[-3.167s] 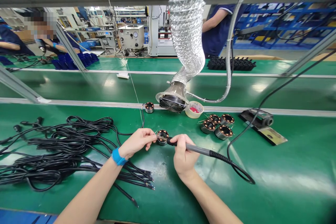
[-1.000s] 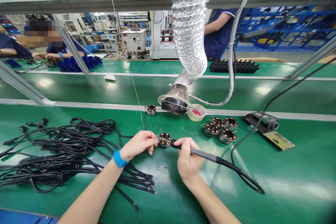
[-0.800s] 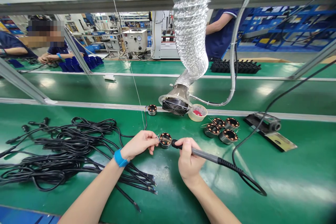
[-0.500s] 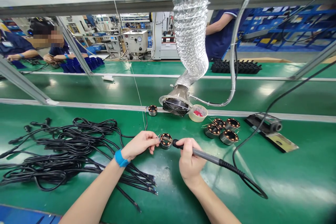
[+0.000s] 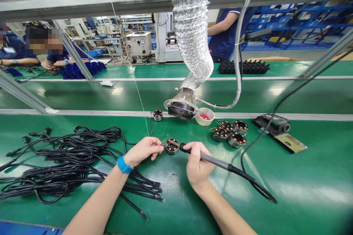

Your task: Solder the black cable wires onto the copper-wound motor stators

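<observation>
While pinching thin wires (image 5: 163,144) between thumb and fingers of the left hand (image 5: 145,150), gripping an iron (image 5: 215,161) in the fist of the right hand (image 5: 199,167). Neither hand released.

Item in work: one copper-wound ring (image 5: 171,151), open face up on the green bench (image 5: 176,214), between the two hands, just off the left fingertips. Iron pointed leftward, with metal end over the ring's upper face; contact with coils or wires too small to tell.

Step in hand, by judgement: heating or soldering at the left-hand edge of the ring, with wires presented from the left and heat from the right. Called for next, likewise by judgement: steady wires, small and exact travel of the iron, fingertips clear of the hot end, no nudge to the ring.

Beyond the left hand: one ring with lead (image 5: 158,117). Left of and below the same hand: heap of black cables (image 5: 68,154), stripped ends toward the right. Beyond both hands: fume hood (image 5: 182,99), with tape roll (image 5: 205,120) just beside. Beyond and right of the right hand: cluster of four rings (image 5: 237,143); farther right, metal stand (image 5: 278,126).
</observation>
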`<state>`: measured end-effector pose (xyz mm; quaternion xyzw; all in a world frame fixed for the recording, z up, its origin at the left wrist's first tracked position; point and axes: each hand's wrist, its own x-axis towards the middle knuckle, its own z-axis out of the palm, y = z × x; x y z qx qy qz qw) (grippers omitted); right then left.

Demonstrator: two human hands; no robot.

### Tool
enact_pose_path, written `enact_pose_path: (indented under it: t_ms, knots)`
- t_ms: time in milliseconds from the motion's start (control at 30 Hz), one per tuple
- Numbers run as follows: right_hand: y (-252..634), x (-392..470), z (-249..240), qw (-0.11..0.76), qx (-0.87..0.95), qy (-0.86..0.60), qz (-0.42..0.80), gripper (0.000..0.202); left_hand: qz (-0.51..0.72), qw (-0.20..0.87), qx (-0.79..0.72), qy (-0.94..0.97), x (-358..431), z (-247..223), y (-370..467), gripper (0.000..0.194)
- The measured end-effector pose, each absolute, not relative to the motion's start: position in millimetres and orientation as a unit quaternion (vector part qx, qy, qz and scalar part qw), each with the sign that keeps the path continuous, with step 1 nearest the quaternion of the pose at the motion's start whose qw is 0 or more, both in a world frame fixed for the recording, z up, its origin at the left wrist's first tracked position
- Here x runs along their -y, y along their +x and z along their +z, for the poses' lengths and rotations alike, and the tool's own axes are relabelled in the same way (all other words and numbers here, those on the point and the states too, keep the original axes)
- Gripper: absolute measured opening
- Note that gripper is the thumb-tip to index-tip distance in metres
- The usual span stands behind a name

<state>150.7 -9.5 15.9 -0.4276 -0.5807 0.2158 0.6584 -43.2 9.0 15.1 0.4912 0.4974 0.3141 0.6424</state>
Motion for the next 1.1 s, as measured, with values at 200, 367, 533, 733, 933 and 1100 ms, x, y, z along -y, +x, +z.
enact_pose_path:
  t_ms: [200,367,533,733,933,1100]
  knots:
    - [151,10,19,0.660,0.587,-0.418,0.211,0.032,0.305,0.652,-0.511,0.469,-4,21,-32,0.047]
    - [151,10,22,0.661,0.587,-0.419,0.206,0.031,0.343,0.658,-0.508,0.437,-8,18,-36,0.038]
    - [151,10,21,0.658,0.593,-0.418,0.204,0.031,0.384,0.654,-0.498,0.421,-11,14,-36,0.031]
    - [151,10,20,0.653,0.597,-0.422,0.199,0.033,0.392,0.618,-0.531,0.427,-7,13,-28,0.035]
    - [152,9,19,0.644,0.597,-0.436,0.198,0.035,0.393,0.630,-0.520,0.422,-9,10,-30,0.038]
    - [154,2,21,0.658,0.585,-0.435,0.187,0.037,0.380,0.678,-0.479,0.409,-17,11,-37,0.039]
